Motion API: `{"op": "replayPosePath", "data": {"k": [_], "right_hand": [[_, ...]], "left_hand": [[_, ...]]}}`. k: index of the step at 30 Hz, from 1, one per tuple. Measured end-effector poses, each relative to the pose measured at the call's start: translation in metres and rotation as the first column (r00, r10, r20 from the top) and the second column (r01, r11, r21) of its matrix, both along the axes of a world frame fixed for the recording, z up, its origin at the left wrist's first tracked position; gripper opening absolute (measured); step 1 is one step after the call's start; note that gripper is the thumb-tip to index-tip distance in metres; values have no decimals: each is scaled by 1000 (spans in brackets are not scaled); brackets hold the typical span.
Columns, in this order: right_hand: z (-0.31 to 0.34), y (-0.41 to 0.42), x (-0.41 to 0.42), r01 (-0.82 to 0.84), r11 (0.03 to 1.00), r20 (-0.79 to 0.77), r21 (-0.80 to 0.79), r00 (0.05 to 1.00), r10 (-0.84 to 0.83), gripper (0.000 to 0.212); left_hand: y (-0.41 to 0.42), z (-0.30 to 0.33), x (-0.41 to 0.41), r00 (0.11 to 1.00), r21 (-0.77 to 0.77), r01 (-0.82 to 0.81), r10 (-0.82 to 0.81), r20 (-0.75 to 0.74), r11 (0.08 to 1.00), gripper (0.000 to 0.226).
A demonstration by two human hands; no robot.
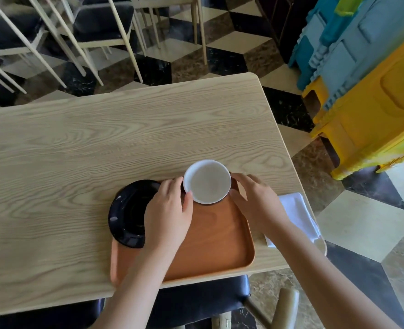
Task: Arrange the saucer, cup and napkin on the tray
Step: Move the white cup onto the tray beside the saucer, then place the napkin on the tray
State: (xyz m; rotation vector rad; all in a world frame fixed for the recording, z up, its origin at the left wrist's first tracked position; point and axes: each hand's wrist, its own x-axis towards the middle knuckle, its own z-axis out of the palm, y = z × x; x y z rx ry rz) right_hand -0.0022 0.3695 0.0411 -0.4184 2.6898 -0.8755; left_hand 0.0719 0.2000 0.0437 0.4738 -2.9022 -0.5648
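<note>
A cup point(207, 181), white inside with a dark outer edge, is at the far right corner of the orange-brown wooden tray point(210, 238). My left hand point(167, 214) grips its left rim with thumb and fingers. My right hand point(255, 200) holds its right side. A glossy black saucer point(127, 210) lies on the tray's far left corner, overhanging the rim, partly hidden by my left hand. A folded white napkin point(296, 210) lies on the table just right of the tray, partly under my right forearm.
The light wooden table point(101, 138) stretches left and far beyond the tray. A dark-cushioned chair point(208, 298) stands at the near edge. Stacked blue and yellow plastic stools point(362, 91) stand to the right, and more chairs behind the table.
</note>
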Motion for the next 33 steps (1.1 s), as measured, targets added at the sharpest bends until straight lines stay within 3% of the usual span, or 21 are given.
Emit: {"op": "replayPosePath", "data": {"k": [2, 3, 7, 10, 14, 19, 21, 23, 26, 27, 30, 33], "right_hand": [[-3, 19, 12, 19, 999, -56, 37, 998, -17, 37], [-7, 32, 18, 44, 998, -82, 52, 996, -39, 37], [-27, 85, 27, 183, 961, -109, 205, 981, -163, 45], [-32, 109, 31, 234, 928, -10, 291, 970, -241, 54], [-38, 119, 37, 286, 925, 34, 250, 952, -303, 54], [-38, 120, 33, 489, 862, 129, 130, 854, -504, 27], [-36, 120, 29, 543, 834, 183, 94, 814, -551, 11], [-32, 121, 28, 542, 838, 210, 52, 815, -540, 19], [-20, 122, 30, 536, 841, 249, -67, 826, -506, 7], [-16, 122, 32, 533, 838, 256, -116, 831, -493, 7], [-4, 116, 38, 511, 824, 278, -245, 851, -446, 10], [11, 107, 46, 526, 747, 363, -405, 843, -397, 15]], "left_hand": [[22, -3, 11, 983, -23, 119, -121, -140, 993, 37], [37, -8, 15, 971, -23, 197, -198, -132, 980, 39], [101, -33, 22, 853, -80, 518, -508, 116, 852, 49], [127, -50, 23, 780, -79, 594, -550, 298, 800, 54], [134, -63, 28, 730, -71, 618, -538, 422, 783, 59], [133, -64, 30, 713, -88, 638, -544, 443, 765, 64], [135, -61, 30, 714, -61, 626, -541, 444, 777, 62], [135, -58, 31, 746, -11, 591, -541, 388, 807, 59], [136, -50, 32, 857, 385, 391, -484, 180, 836, 54], [135, -47, 31, 892, 513, 306, -430, 140, 802, 47], [129, -37, 30, 973, 700, 107, -219, 73, 706, 38], [121, -29, 26, 980, 907, -118, -98, 171, 405, 30]]}}
